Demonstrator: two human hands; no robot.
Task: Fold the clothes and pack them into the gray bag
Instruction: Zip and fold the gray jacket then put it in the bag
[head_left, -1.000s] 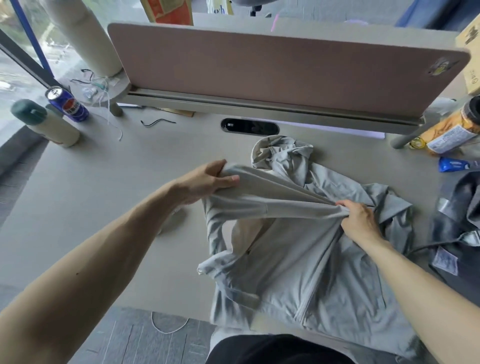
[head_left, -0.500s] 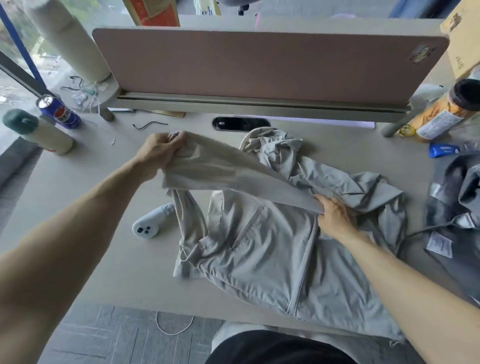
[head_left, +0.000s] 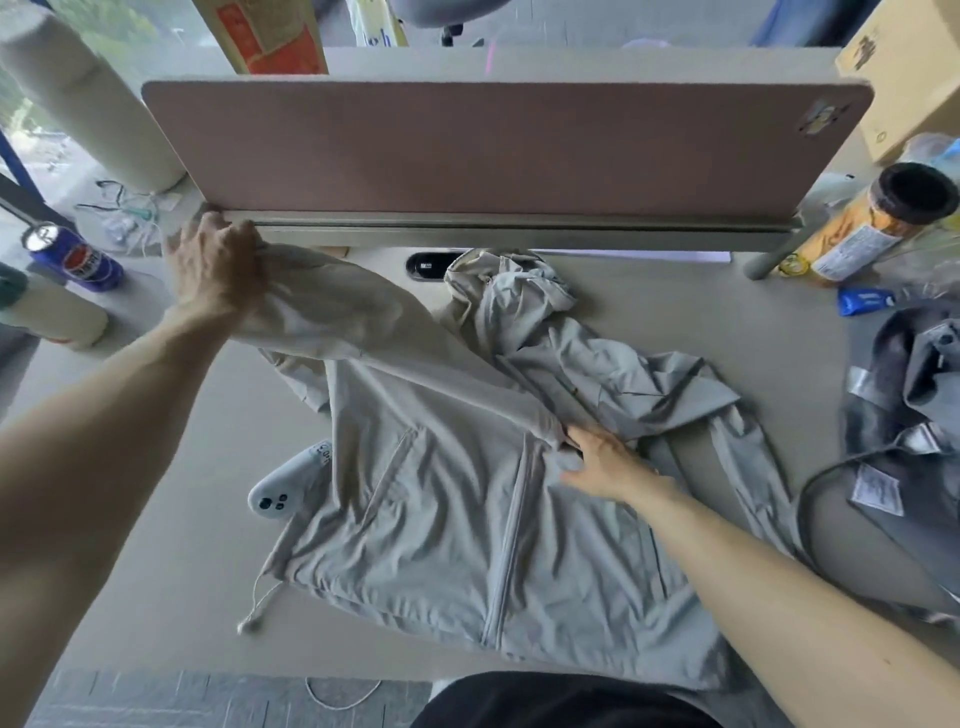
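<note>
**Spotter:** Where's the jacket, and what have the hands got?

**Me:** The light gray jacket (head_left: 467, 519) lies zip-up on the tabletop (head_left: 156, 519), with its hem at the near edge. My left hand (head_left: 213, 270) clutches the cuff of 1 sleeve (head_left: 363, 332), stretched taut toward the divider (head_left: 493, 150). My right hand (head_left: 602, 462) lies flat with fingers straight, pinning the cloth by the zip.

**Spotter:** How will it handle?

**Me:** It looks thin, soft and probably slippery. I'd take it by cuffs and seams, not loose cloth.

**Spotter:** Room?

**Me:** The divider walls off the far side. A white controller (head_left: 283, 483) touches the jacket's left edge. The gray bag (head_left: 893, 374) lies to the right, just beside the other sleeve.
</note>
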